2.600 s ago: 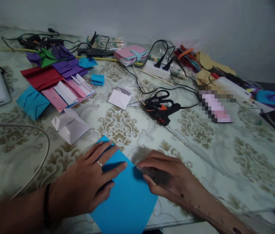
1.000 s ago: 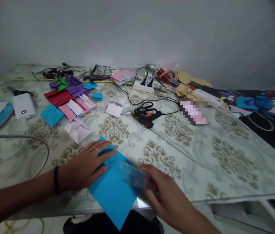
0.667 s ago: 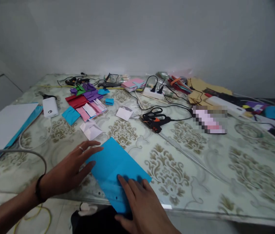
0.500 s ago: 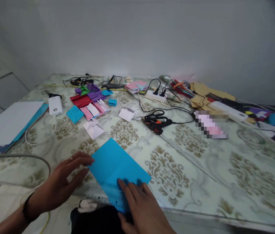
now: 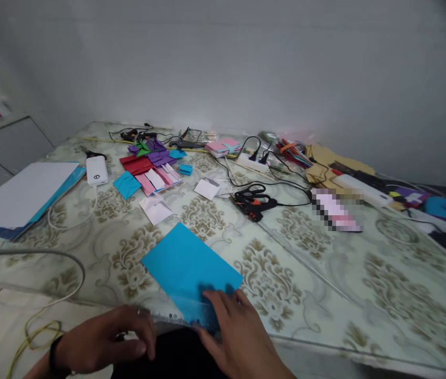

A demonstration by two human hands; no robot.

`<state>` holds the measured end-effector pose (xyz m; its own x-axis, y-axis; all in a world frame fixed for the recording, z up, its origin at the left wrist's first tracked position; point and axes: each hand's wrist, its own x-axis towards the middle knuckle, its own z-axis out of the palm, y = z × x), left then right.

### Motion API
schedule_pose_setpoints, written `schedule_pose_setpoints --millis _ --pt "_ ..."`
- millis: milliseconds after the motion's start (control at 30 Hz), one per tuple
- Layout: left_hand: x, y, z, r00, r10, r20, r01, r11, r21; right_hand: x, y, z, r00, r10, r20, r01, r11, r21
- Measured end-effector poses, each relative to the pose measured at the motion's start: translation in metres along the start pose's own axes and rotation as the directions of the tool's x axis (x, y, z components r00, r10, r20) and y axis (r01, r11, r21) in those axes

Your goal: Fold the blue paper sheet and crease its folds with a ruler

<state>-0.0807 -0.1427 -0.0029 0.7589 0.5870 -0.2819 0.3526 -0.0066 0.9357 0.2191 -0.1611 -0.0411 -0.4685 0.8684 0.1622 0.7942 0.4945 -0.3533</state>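
Observation:
A sheet of bright blue paper [image 5: 185, 263] lies at a slant on the table's near edge. My right hand [image 5: 242, 331] is on its near right part, with fingertips on top and the thumb low by the table edge, holding it. A see-through strip with dark dots [image 5: 171, 316] runs along the edge there; whether it is a ruler or the table cover, I cannot tell. To the left, my left hand [image 5: 108, 337] hovers at the table edge, off the paper. Its fingers are loosely bent, thumb apart, and nothing shows in them.
Folded paper pieces, including a white one [image 5: 155, 209] and a red one [image 5: 138, 164], lie beyond the sheet. A black glue gun [image 5: 252, 202] with scissors, a power strip [image 5: 252, 162] and cords sit further back. A power bank [image 5: 97, 171] and stacked sheets [image 5: 29, 192] are at left.
My left hand has come off the paper's left corner and moved down toward me. My right hand stays on the blue paper, shifted slightly right. The view has turned slightly.

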Motion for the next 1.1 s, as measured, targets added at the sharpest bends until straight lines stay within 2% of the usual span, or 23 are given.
schedule_pose_setpoints --millis 133,233,367,467,600,767,833,900,1100 --pt "0.010 0.001 0.009 0.999 -0.034 0.042 0.032 0.999 0.033 -0.003 -0.003 0.001 1.000 -0.010 -0.008 0.009 0.999 -0.042" --pt "0.019 0.005 0.019 1.000 -0.021 0.018 0.021 1.000 0.000 -0.006 -0.005 0.001 0.999 -0.026 -0.027 0.025 0.999 -0.041" --pt "0.030 0.020 0.028 0.995 0.095 -0.025 -0.097 0.987 -0.127 -0.004 0.005 -0.008 0.994 -0.026 -0.108 0.027 1.000 0.010" --pt "0.033 0.033 0.024 0.974 0.196 -0.112 -0.206 0.975 -0.081 0.001 0.016 -0.026 0.984 0.047 -0.170 -0.026 0.992 0.123" --pt "0.038 0.047 0.011 0.909 0.311 -0.278 -0.296 0.951 0.094 0.008 0.024 -0.054 0.956 0.272 -0.109 -0.220 0.912 0.347" --pt "0.060 0.061 -0.001 0.760 0.491 -0.425 -0.279 0.838 0.469 0.013 0.024 -0.073 0.879 0.475 -0.034 -0.374 0.734 0.567" --pt "0.070 0.062 -0.003 0.726 0.544 -0.420 -0.245 0.776 0.582 0.014 0.023 -0.076 0.845 0.535 -0.024 -0.404 0.667 0.626" --pt "0.077 0.062 -0.002 0.711 0.580 -0.398 -0.218 0.719 0.660 0.014 0.022 -0.077 0.819 0.573 -0.007 -0.421 0.611 0.671" --pt "0.088 0.063 0.005 0.666 0.649 -0.369 -0.168 0.612 0.773 0.011 0.022 -0.071 0.787 0.615 0.042 -0.426 0.494 0.758"
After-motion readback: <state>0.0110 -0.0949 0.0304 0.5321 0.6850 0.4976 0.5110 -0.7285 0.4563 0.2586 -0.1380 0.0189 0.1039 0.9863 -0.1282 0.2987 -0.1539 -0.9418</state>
